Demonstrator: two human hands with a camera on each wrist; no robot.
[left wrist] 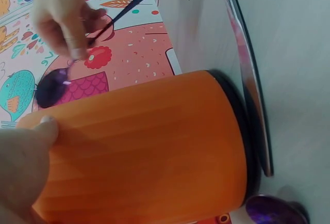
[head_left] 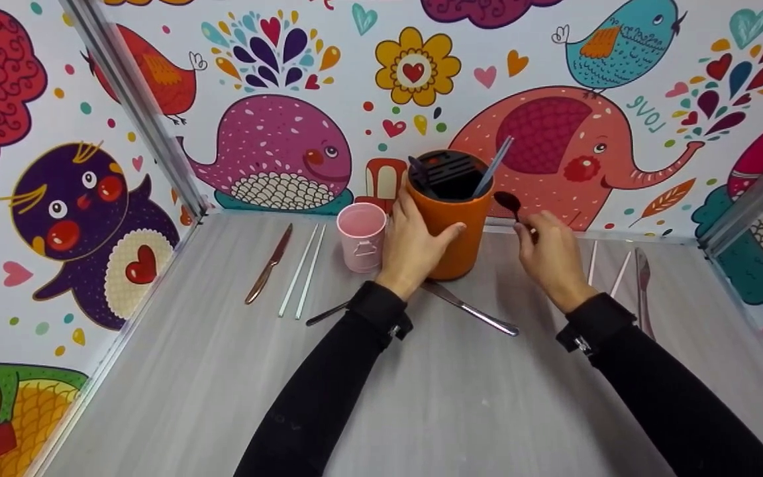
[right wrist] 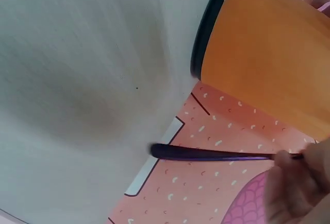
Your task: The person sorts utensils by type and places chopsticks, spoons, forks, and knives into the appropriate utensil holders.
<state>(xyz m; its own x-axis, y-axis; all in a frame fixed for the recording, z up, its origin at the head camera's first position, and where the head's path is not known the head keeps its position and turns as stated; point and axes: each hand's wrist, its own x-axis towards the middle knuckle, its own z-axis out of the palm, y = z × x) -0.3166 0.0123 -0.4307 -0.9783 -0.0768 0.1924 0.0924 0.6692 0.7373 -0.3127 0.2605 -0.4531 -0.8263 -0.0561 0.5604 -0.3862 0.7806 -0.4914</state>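
My left hand (head_left: 413,245) grips the side of an orange utensil holder (head_left: 457,238), its thumb across the front. The holder stands upright with a black slotted top (head_left: 451,169); light blue chopsticks (head_left: 495,162) and a dark purple utensil (head_left: 418,170) stick out of it. Just right of the holder, my right hand (head_left: 554,255) pinches a dark, shiny spoon (head_left: 507,201) by its handle. The left wrist view shows the spoon's bowl (left wrist: 51,88) beside the holder's top, with the handle pointing away. In the right wrist view, the handle (right wrist: 216,154) extends past the fingers.
A pink cup (head_left: 361,238) stands left of the holder. Farther left lie a copper-coloured knife (head_left: 269,265) and white chopsticks (head_left: 302,271). A silver knife (head_left: 474,310) and a purple spoon (left wrist: 273,211) lie before the holder. Pale chopsticks (head_left: 620,273) and another knife (head_left: 644,285) lie right. Patterned walls surround the table.
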